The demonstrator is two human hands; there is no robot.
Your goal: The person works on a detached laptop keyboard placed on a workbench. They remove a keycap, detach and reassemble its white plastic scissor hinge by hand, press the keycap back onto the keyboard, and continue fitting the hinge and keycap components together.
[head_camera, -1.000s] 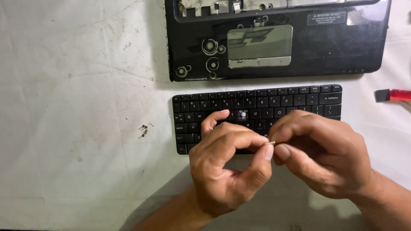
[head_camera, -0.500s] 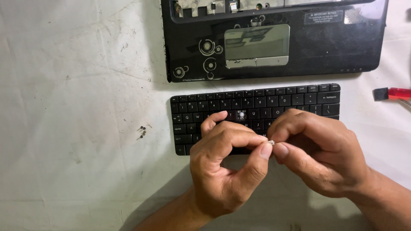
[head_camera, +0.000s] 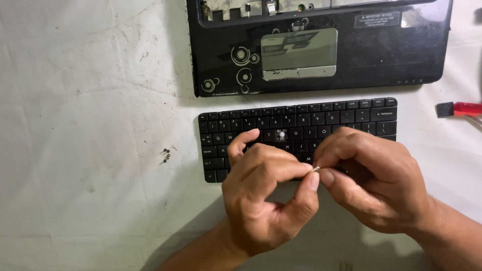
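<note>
Both hands, left hand [head_camera: 266, 200] and right hand [head_camera: 374, 183], pinch a tiny white part [head_camera: 316, 168] above the keyboard [head_camera: 301, 118].

The tabletop [head_camera: 90, 100] is white, scratched and a bit dirty. A loose black keyboard [head_camera: 301, 120] lies flat on it. Just behind the keyboard lies a black laptop shell [head_camera: 381, 55]. Left of the keyboard sit some tiny dark screws [head_camera: 165, 155]. Right of it lies a red-handled tool [head_camera: 459, 109].
</note>
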